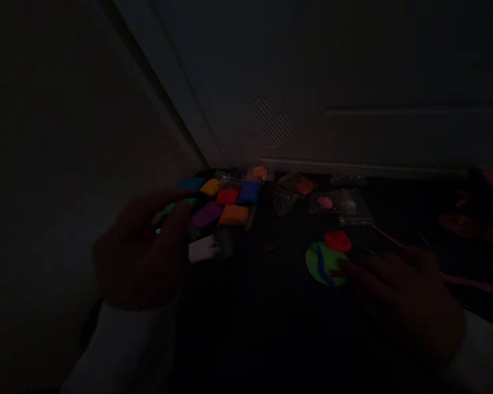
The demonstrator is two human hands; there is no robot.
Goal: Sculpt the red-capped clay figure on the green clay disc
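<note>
The scene is very dark. My left hand [142, 249] hovers at the left of a cluster of small coloured clay packets [225, 205], its fingers stretched toward a green packet [173, 208]; the hand is blurred. My right hand [402, 295] rests low at the right, fingertips touching the edge of a flat green clay disc [325, 264] with a blue stripe. A red clay piece [337, 241] lies against the disc's top. A thin pink stick [388, 236] runs under the right hand's fingers; whether they grip it is unclear.
Clear plastic bags with pink and orange clay [332, 203] lie behind the disc. A white packet [203, 249] sits near the left hand. A pale panel with a heart-shaped vent [272, 123] stands at the back. Dim reddish objects [480, 219] lie far right.
</note>
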